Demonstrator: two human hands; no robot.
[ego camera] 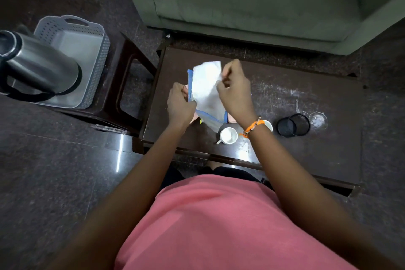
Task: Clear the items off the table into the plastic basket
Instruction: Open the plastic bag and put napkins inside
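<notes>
Table under you, grey basket well off left holding a steel flask; your left hand and right hand both pinch the white cloth above it, white cup nearby.

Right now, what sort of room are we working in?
Probably a home sitting room: a grey-green upholstered sofa faces a low dark wooden table carrying white ceramic cups, with polished dark stone floor underneath.
</notes>
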